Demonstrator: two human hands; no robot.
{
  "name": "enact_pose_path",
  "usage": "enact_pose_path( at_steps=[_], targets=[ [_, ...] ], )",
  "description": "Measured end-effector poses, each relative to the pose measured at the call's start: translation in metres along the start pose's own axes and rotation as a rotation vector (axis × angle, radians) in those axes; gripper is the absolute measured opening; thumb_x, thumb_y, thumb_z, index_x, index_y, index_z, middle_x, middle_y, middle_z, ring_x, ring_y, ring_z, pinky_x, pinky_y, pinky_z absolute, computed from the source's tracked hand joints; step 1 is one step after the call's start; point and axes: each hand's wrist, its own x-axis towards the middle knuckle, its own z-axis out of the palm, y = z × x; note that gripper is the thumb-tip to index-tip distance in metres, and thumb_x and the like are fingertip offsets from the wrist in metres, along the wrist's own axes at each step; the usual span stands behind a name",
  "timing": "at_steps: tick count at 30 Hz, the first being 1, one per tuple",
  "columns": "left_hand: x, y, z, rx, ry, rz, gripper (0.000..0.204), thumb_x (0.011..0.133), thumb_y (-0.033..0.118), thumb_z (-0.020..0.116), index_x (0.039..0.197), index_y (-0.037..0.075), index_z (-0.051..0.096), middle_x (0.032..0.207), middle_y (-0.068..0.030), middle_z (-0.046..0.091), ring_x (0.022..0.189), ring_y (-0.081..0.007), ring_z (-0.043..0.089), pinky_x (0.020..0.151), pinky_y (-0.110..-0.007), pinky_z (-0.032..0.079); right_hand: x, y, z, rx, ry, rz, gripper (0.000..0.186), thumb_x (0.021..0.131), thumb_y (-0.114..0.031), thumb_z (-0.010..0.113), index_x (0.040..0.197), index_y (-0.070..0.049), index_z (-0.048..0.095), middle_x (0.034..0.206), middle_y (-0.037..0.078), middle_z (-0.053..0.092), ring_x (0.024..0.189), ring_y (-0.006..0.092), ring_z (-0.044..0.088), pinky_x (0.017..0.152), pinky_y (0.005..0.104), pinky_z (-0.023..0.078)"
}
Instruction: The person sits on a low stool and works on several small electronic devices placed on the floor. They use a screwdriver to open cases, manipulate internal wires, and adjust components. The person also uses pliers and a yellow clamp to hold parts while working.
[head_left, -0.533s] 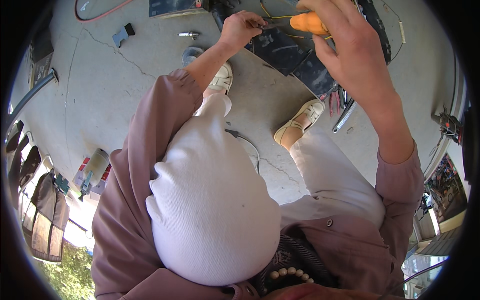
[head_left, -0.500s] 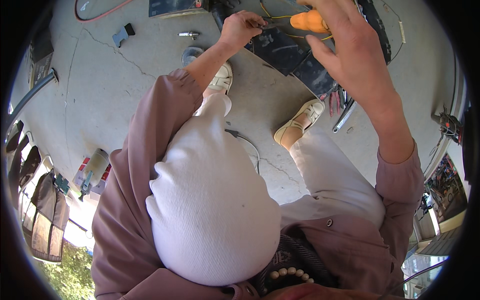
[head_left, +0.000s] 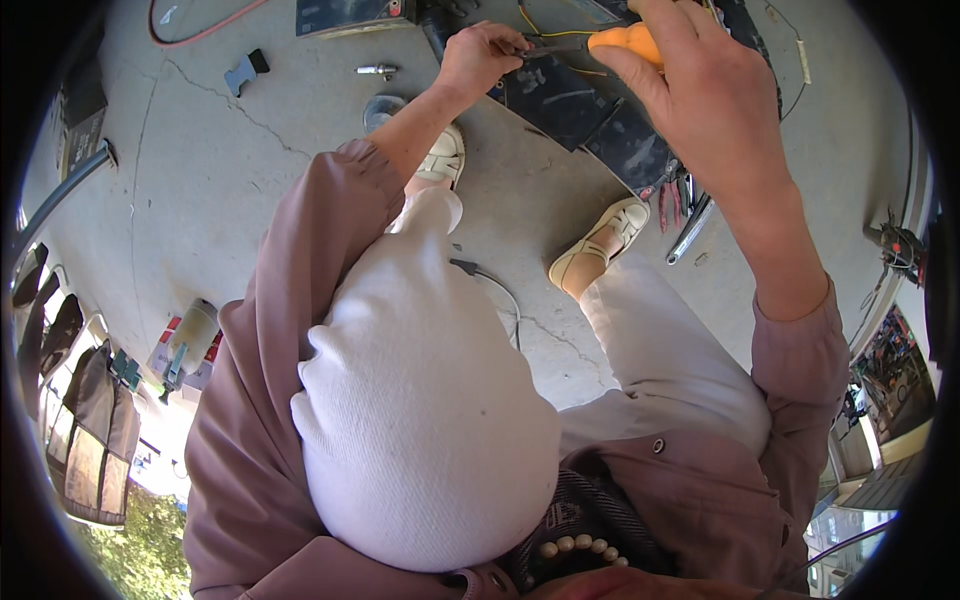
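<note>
My right hand (head_left: 705, 95) is closed round the orange handle of a screwdriver (head_left: 625, 44). Its dark shaft points left, toward my left hand (head_left: 477, 58). The fingers of that hand are pinched together at the shaft's far end, on something small and dark that I cannot make out. Beneath both hands lies a dark, dusty panel-like part (head_left: 560, 100) with yellow wires (head_left: 560, 34) running along it.
Pliers with red handles (head_left: 672, 205) and a chrome wrench-like tool (head_left: 690, 235) lie at the panel's near right corner. To the left on the concrete floor are a spark plug (head_left: 377, 71), a small black-and-grey part (head_left: 246, 72) and a red hose (head_left: 200, 40). A black cable end (head_left: 465, 266) lies between my feet.
My right hand has closed round the orange handle from a looser, more spread pose, and the shaft now shows more plainly. My left hand has stayed in place.
</note>
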Motion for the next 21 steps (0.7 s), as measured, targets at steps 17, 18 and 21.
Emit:
enact_pose_path(
  at_steps=[17,18,21],
  targets=[
    [0.001,0.004,0.000,-0.006,0.006,0.013,0.026,0.074,-0.001,0.076,0.099,0.004,0.072,0.092,-0.0032,0.066,0.077,-0.0121,0.064,0.072,-0.026,0.052,0.001,0.006,0.002,0.079,0.108,-0.193,0.024,0.078,-0.010,0.073,0.097,-0.001,0.061,0.081,0.012,0.053,0.074,0.0321,0.059,0.062,0.0406,0.048],
    [0.001,0.005,0.000,0.008,0.004,0.007,0.026,0.074,-0.001,0.076,0.099,0.004,0.072,0.092,-0.0032,0.066,0.077,-0.0120,0.064,0.072,-0.026,0.052,0.003,0.002,0.010,0.093,0.217,-0.190,0.024,0.078,-0.011,0.073,0.096,-0.001,0.062,0.081,0.012,0.054,0.074,0.0320,0.059,0.062,0.0407,0.048],
    [-0.001,0.005,-0.001,0.033,0.011,-0.001,0.025,0.075,-0.001,0.075,0.099,0.004,0.072,0.093,-0.0031,0.067,0.077,-0.0117,0.064,0.072,-0.026,0.053,0.001,-0.009,0.001,0.013,0.115,-0.003,0.025,0.077,-0.011,0.073,0.097,-0.002,0.062,0.081,0.012,0.055,0.073,0.0319,0.059,0.061,0.0407,0.048]
  ],
)
